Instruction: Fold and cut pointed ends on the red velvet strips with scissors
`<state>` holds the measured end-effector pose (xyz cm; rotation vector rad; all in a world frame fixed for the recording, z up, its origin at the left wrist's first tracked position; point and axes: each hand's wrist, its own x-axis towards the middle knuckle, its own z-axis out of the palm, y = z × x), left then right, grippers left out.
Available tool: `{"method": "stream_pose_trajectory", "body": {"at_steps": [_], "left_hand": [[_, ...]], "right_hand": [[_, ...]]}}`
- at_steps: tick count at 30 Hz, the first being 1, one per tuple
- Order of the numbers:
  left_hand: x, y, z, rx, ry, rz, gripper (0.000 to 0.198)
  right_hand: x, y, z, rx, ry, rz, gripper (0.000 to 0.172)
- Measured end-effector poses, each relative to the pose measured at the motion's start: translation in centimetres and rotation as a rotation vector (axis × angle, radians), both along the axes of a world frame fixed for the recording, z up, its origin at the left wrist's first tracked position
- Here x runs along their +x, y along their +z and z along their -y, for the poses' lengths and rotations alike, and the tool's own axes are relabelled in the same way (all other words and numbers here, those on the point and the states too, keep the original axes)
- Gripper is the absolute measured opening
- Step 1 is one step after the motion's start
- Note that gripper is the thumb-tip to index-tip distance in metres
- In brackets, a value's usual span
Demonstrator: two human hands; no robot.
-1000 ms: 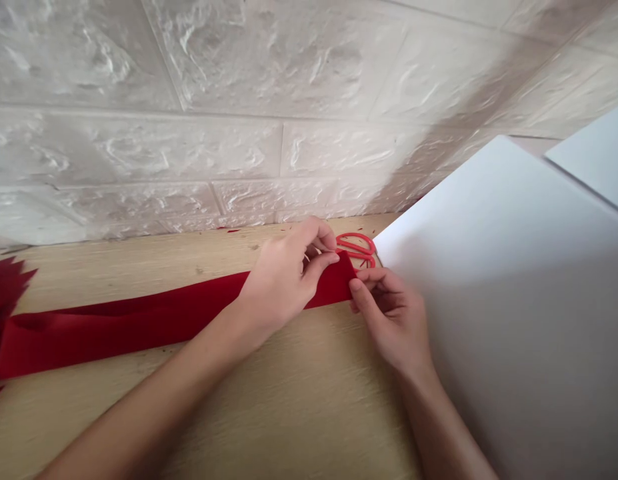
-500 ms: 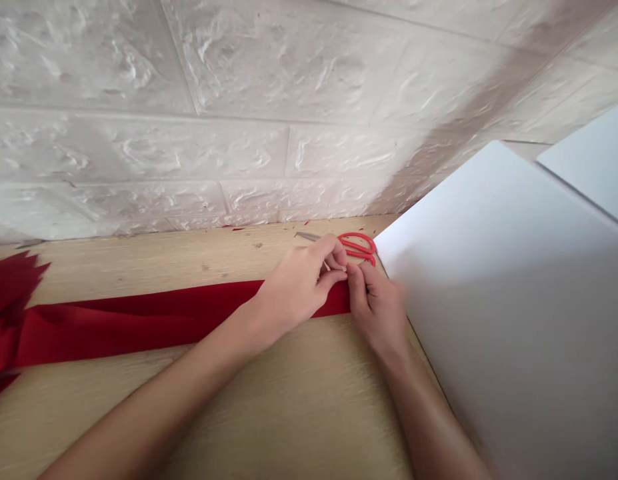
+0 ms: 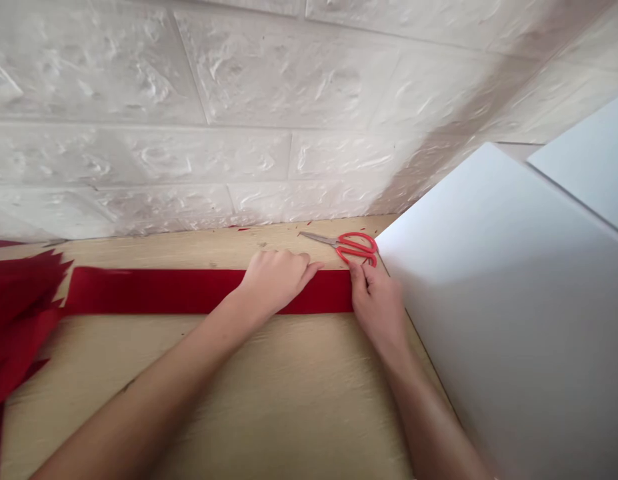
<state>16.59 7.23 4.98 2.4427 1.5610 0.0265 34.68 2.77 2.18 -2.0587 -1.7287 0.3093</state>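
Note:
A wide red ribbon [image 3: 153, 291] lies flat across the wooden surface. Its right end is pinched between the thumb and fingers of my right hand [image 3: 379, 300]. My left hand [image 3: 273, 277] rests over the middle of the ribbon, fingers curled at its far edge and thumb pointing right; the fingertips are hidden. Just beyond my right hand lies a pair of scissors [image 3: 357, 245] with red handles, blades pointing left. At the far left, a heap of red ribbon [image 3: 19, 313] with jagged cut ends meets the strip's left end.
A white textured brick-pattern wall [image 3: 249, 80] rises behind the wooden surface [image 3: 269, 393]. On the right stands a large white panel or box [image 3: 503, 300], close to my right forearm. Small red scraps [image 3: 243, 229] are scattered near the wall.
My left hand has moved left along the ribbon, away from my right hand's fingertips. The ribbon now lies straighter and flatter, and more of the scissors shows. My right hand stays at the end.

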Motion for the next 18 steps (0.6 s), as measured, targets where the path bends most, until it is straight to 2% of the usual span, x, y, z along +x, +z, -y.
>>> {"method": "stream_pose_trajectory", "body": {"at_steps": [4,6,13,18], "left_hand": [[-2.2,0.1,0.3,-0.049,0.06,-0.099,0.056],[-3.0,0.0,0.5,-0.077,0.073,-0.119,0.054],[-3.4,-1.7,0.6,-0.044,0.112,-0.056,0.051],[-4.0,-3.3,0.8,0.028,0.195,0.052,0.05]], "right_hand": [[-2.5,0.5,0.3,-0.214,0.026,0.195,0.045],[-3.6,0.7,0.5,-0.269,0.038,0.274,0.047],[-3.5,0.8,0.3,-0.293,0.045,0.247,0.049],[-3.9,0.2,0.4,-0.24,0.036,0.405,0.052]]}}
